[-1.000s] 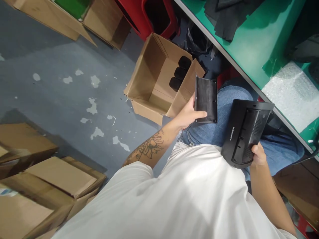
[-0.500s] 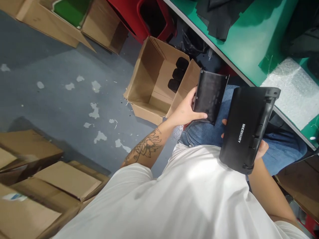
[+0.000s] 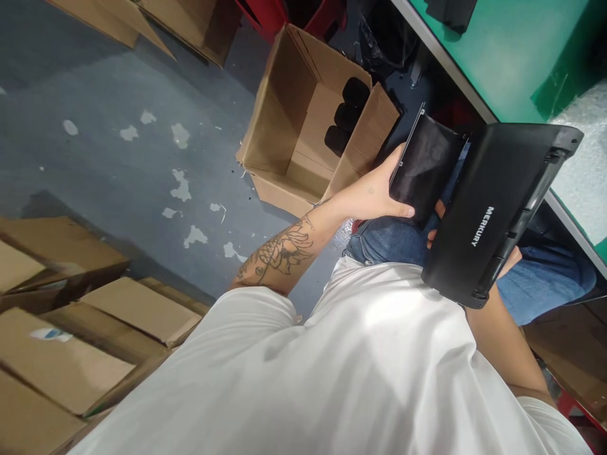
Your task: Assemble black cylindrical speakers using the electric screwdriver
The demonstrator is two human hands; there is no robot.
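1. Head view: left hand (image 3: 377,191) holds a black panel (image 3: 427,167) by its near left edge; thumb lies across the hollow inner face, other fingers out of sight beneath; grip narrow.
2. Right hand (image 3: 511,260) holds a black case (image 3: 497,202) marked MERKURY; fingertips show at the left edge, more of the hand at the right, the rest hidden behind; grip spans the case's width.
3. Panel and case both held up over the jeans (image 3: 545,272), side by side, case to the right and tilted; whether their edges touch, cannot tell; the case's lower end overlaps the white shirt (image 3: 379,354) in view, contact unclear.
4. Open cardboard box (image 3: 277,114) on the floor (image 3: 114,189), beyond the left forearm; three dark rounded pieces (image 3: 336,139) in a row inside, along its right wall.
5. Green table (image 3: 516,57) at upper right; whitish wrap (image 3: 585,139) on it, partly behind the case; red stool (image 3: 327,22) beyond the box.
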